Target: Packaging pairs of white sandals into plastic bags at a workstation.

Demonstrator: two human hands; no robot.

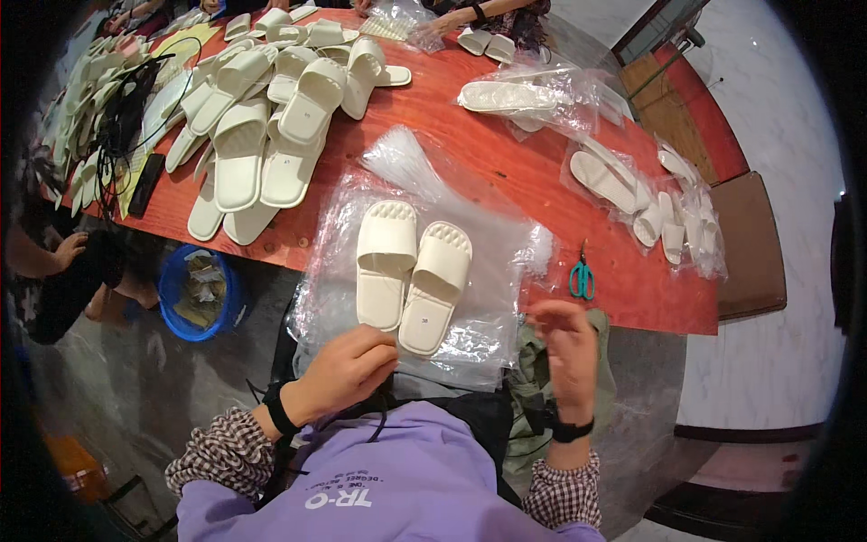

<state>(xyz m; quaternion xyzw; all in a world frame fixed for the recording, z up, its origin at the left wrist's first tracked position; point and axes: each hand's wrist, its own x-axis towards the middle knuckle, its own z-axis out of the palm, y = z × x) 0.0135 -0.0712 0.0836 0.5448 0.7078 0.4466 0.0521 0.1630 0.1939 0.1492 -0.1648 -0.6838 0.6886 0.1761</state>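
Person in a purple top sits at the near edge of a red table [470, 144]. 2 cream slippers [411, 275] lie side by side, toes away from the person, on a stack of clear plastic bags [343, 226] at that edge. Left hand [348, 366] sits just below the slippers' heels, fingers curled down onto the plastic, pinching the bag's near edge as far as I can see. Right hand [564, 348] is raised off to the right of the bags, fingers loosely bent and part open; can't tell if it holds anything, maybe thin film. Teal scissors [582, 278] lie on the table just above the right hand. Big pile of loose slippers [262, 117] at far left, bagged slippers [632, 190] along the right side. Blue bucket [200, 294] on the floor under the left edge. Another person's hands at the far end.
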